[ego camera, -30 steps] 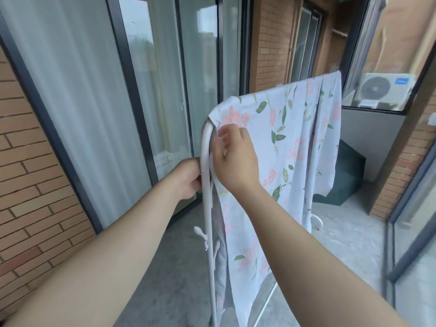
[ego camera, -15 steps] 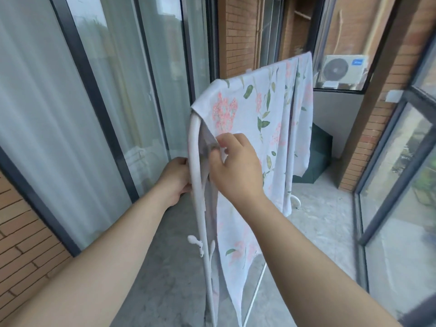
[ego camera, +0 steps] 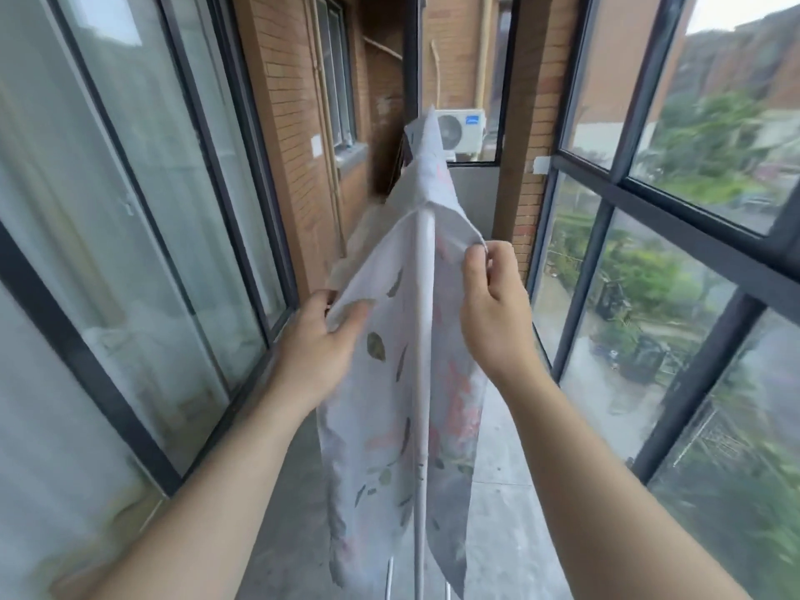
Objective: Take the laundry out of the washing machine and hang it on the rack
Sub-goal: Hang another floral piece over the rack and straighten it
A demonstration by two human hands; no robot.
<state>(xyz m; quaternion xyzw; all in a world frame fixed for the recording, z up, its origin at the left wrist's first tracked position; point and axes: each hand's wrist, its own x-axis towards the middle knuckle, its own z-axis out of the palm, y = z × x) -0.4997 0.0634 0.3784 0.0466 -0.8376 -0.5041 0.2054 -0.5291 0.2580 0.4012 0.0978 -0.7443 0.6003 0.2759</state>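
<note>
Writing: the air conditioner point(ego camera: 459, 131), beyond the far end of the rack point(ego camera: 423, 318), carries a small blue mark at its upper right corner, too small to read. Any lettering on the white plate point(ego camera: 540, 165) on the brick pillar right of the rack cannot be made out.
Sheet: the floral sheet point(ego camera: 381, 404) hangs over the rack's top rail. One fall drops on each side of the white near upright. Its lower ends hang free near the foot of the rack.
Edges: the sheet's near edges flare out to both sides of the upright. The left edge is lifted away from it and the right edge is pulled out and up.
Room left of rack: a strip of grey floor point(ego camera: 294, 513) lies between the rack and the glass door point(ego camera: 182, 236).
Room right of rack: a like strip of floor runs to the window point(ego camera: 649, 296). The frame bars stand well apart from the sheet.
Left hand: the left hand point(ego camera: 320, 344), left of the upright, pinches the sheet's left edge. The thumb lies on the near face and the fingers are behind the cloth, hidden.
Right hand: the right hand point(ego camera: 493, 313), right of the upright, nips the sheet's right edge between thumb and forefinger tip. The other fingers are curled in close together.
Image quality: motion blur softens the hands and the print.
</note>
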